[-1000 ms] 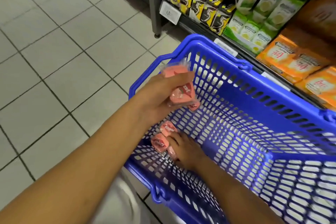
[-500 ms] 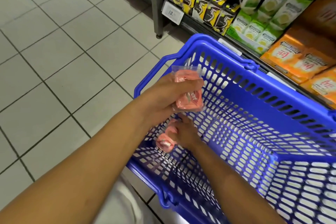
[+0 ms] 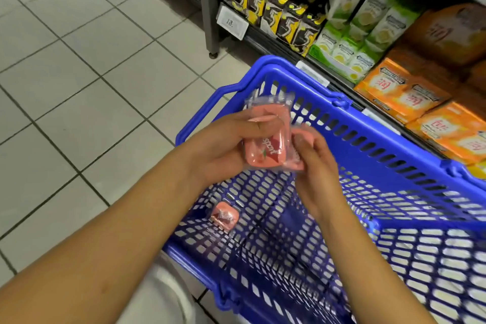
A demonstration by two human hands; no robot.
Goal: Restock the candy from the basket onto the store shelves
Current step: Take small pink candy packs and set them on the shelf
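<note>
Both hands, left (image 3: 223, 150) and apparently right (image 3: 313, 155), pinching pink candy packs (image 3: 265, 150) above blue basket (image 3: 394, 173).

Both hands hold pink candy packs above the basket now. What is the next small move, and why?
Probably the right hand should press its candy pack against the stack that the left hand grips, then reach down for the last pack lying on the basket floor. That pack seems to be the only one left there, so the basket is not yet emptied.
</note>
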